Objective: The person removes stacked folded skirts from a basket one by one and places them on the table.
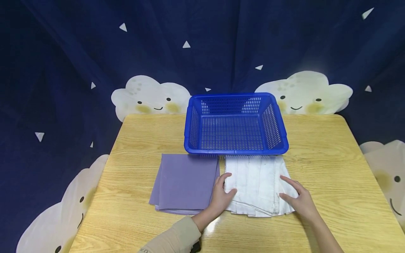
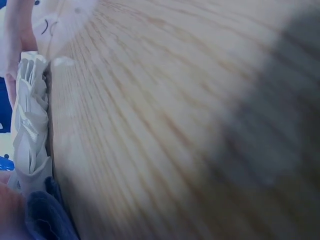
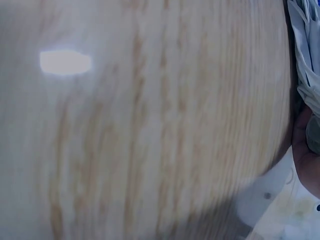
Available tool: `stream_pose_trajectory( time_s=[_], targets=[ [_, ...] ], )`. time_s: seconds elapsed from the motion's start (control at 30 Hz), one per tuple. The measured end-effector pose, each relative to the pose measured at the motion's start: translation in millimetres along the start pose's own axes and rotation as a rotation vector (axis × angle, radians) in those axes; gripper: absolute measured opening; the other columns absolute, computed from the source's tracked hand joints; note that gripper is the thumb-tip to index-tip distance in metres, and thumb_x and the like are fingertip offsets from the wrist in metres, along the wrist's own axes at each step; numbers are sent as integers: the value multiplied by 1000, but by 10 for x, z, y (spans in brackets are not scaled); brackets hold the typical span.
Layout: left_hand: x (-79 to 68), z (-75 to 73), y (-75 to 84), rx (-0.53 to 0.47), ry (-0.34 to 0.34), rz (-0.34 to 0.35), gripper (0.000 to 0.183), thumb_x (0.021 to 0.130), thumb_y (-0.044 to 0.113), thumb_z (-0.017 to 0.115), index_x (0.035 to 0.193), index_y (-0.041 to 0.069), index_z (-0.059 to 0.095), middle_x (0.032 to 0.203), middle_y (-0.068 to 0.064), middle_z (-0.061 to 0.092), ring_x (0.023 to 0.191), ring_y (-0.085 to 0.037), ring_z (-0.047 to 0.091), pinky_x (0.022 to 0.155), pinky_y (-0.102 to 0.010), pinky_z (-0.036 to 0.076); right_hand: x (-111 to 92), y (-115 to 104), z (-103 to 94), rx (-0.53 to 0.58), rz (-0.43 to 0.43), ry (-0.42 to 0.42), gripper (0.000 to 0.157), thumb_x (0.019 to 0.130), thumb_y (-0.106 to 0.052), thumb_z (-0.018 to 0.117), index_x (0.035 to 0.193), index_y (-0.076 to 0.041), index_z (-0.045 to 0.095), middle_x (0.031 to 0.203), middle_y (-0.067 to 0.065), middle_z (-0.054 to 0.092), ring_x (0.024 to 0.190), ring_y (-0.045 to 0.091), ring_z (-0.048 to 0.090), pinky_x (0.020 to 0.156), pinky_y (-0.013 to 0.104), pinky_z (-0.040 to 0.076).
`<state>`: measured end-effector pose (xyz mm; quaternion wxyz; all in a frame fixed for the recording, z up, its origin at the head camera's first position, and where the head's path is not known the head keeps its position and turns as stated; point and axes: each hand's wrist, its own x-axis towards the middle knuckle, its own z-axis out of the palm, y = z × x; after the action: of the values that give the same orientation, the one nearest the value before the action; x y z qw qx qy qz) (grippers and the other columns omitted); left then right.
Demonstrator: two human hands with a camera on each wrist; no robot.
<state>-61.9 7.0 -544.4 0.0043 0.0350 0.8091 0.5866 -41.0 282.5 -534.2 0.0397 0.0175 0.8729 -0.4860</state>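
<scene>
A folded stack of white cloth lies on the table in front of the basket. My left hand touches its left edge, with thumb and index finger spread apart. At the opposite edge, my right hand rests its thumb and index fingertips on the cloth, also spread. Left of the stack is a folded purple cloth, close beside my left hand. Side on, the left wrist view shows the white cloth's layered folds. The other fingers of both hands are largely hidden.
A blue plastic basket with perforated walls stands behind the cloths, its near rim above their back edges. Wooden table surface extends to both sides. A dark blue curtain with clouds and triangles hangs behind the table.
</scene>
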Motion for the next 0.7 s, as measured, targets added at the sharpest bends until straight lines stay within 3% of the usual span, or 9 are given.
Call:
stream_pose_trajectory(
  time_s=[0.17,0.4,0.7],
  targets=[
    [18,-11,8,9,-11,-45,52,69,2,69,118,8,55,105,-9,53,85,-15,45,77,-28,41,9,29,-3,-28,18,-13,59,78,-12,71,131,-4,47,133,26,42,122,48,32,92,65,27],
    [38,-27,47,30,-18,-79,52,68,4,69,118,8,55,107,-10,54,99,-23,51,87,-34,42,39,-9,-37,-60,75,-74,61,81,-20,69,134,-6,44,138,28,35,125,51,26,94,66,23],
    [35,-42,50,17,-30,-96,52,68,4,69,118,8,56,104,-9,53,88,-16,46,79,-28,41,34,-59,-62,-103,76,-125,62,81,-19,68,135,-3,40,137,31,32,124,53,24,95,66,21]
  ],
)
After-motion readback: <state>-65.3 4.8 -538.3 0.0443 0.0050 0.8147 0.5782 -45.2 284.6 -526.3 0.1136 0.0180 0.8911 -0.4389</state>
